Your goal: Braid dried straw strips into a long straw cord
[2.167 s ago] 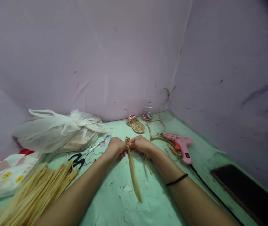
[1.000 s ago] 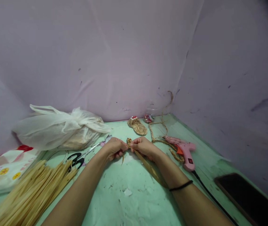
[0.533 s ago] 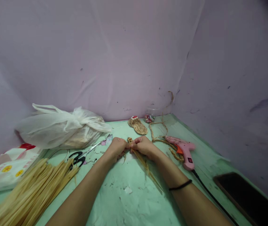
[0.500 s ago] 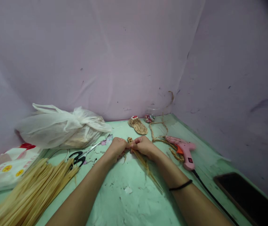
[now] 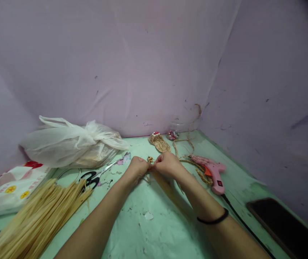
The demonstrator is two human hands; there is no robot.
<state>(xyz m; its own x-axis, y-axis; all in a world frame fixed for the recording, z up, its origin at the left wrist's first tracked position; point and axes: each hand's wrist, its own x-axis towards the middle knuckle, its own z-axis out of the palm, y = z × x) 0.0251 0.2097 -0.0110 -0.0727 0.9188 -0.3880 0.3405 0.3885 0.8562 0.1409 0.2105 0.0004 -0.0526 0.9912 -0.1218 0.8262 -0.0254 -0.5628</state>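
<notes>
Close together over the middle of the table, my left hand [image 5: 139, 167] and my right hand [image 5: 166, 164] pinch a braid of straw-coloured fibre strands. The braid's knotted end [image 5: 150, 159] pokes out just beyond the fingertips. Loose fibre strands [image 5: 167, 189] trail from between the hands toward me, blurred and partly under my right forearm. Fingers cover the exact spot being gripped. Behind the hands lies a woven slipper-shaped piece [image 5: 160, 143] with red and white beads at one end.
Left: a bundle of pale fibre strips [image 5: 40, 219], black-handled scissors [image 5: 90, 180], a tied white plastic bag [image 5: 80, 144] and a printed bag [image 5: 16, 187]. Right: a pink glue gun [image 5: 213, 171] with a cord, a braided rope [image 5: 190, 142], a jar of beads [image 5: 173, 134] and a phone [image 5: 283, 226].
My right hand has shifted slightly, its wrist turning and the fingers bunching nearer the braid. The trailing strands have swung and blurred. The whole view has moved a little.
</notes>
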